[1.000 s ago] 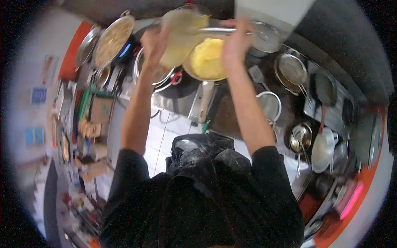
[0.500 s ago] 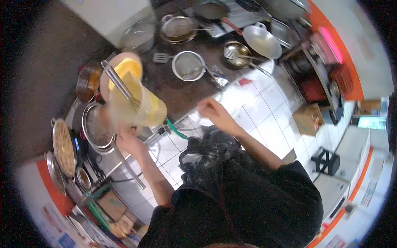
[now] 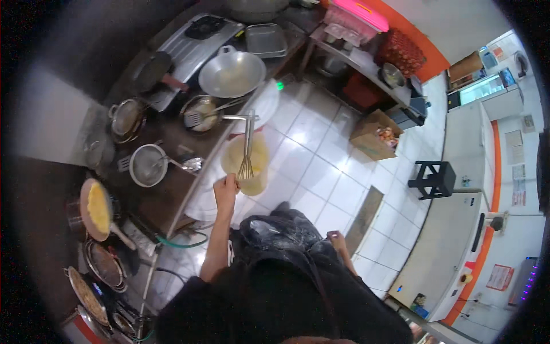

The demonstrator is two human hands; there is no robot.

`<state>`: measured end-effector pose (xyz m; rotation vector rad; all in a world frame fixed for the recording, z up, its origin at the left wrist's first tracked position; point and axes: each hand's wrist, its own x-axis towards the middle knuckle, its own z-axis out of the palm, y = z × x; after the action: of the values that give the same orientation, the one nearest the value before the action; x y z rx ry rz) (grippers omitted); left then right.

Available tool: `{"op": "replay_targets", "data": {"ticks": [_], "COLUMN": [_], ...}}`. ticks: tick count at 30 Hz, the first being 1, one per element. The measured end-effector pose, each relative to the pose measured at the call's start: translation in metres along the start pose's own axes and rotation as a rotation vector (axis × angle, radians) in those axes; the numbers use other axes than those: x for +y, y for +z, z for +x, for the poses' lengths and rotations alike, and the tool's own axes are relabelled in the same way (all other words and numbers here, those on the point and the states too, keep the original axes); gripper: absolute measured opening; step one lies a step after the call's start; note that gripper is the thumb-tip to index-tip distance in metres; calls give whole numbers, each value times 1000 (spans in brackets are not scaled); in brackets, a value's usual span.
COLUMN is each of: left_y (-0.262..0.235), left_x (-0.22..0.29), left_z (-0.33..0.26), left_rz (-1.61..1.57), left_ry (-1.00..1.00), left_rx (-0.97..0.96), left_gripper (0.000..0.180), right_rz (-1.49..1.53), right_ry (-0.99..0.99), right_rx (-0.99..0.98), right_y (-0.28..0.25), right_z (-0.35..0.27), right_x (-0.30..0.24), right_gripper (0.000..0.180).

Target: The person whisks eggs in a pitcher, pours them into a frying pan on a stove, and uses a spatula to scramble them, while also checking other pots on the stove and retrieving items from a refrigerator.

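Left hand (image 3: 226,188) clenched on the rim of a translucent jug (image 3: 246,163) of yellow batter, at 12 o'clock from the torso, over the floor just off the counter (image 3: 172,189) edge. A wire whisk (image 3: 246,146) stands in the jug. Right hand (image 3: 336,238) at 3 o'clock, hanging free; grip cannot be told. Frying pan (image 3: 94,209) at 9 o'clock holds a yellow omelette. Steel wok (image 3: 232,74) at 12 looks empty.
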<state>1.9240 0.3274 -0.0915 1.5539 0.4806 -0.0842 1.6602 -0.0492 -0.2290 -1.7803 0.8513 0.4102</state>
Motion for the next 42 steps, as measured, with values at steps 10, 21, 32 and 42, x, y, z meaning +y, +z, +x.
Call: {"op": "replay_targets", "data": {"ticks": [10,21,32,42], "left_y": [390,807,939,573], "left_x": [31,63,92,255], "left_z": [154,341,403,252], "left_rz": [162,136,357,247], "left_ry": [142,163,307,824], "left_rx": [-323,-376,-190,381], "left_gripper": [45,44,55,43], "right_rz": [643,559,665,-198], "right_ry": [249,395,355,-435], "right_rx": [335,168,318,402], "right_y": [-151,-221,-279,-512], "right_z": [84,238,272,322], "right_x": [36,-146,-162,-393], "right_gripper": [16,33,29,28]}}
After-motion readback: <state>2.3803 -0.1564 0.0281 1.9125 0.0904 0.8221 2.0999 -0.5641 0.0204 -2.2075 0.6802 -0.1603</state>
